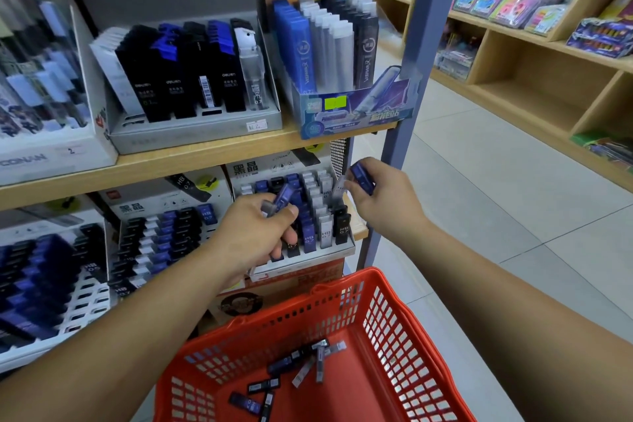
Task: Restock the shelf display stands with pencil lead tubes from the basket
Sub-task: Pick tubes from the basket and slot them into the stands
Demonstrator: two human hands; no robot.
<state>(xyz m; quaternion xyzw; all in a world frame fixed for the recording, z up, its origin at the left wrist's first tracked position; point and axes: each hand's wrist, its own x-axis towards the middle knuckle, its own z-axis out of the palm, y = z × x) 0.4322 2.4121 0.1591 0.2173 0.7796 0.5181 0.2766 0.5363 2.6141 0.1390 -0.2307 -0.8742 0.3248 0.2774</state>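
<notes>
Gripping blue plastic lead tube [281,197] over white slotted display stand [337,252].
Curled left hand [257,233] round it; pinched second tube [361,178] in right hand [383,202]. Judged light, stiff, slick: best held by long sides. Saw loose tubes [301,365] in red mesh basket [394,312].

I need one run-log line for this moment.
left hand: holds blue tube at display stand | right hand: holds second blue tube | basket: loose tubes inside

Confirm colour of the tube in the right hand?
Blue. The tube pinched in the right hand shows clearly in the head view.
</notes>
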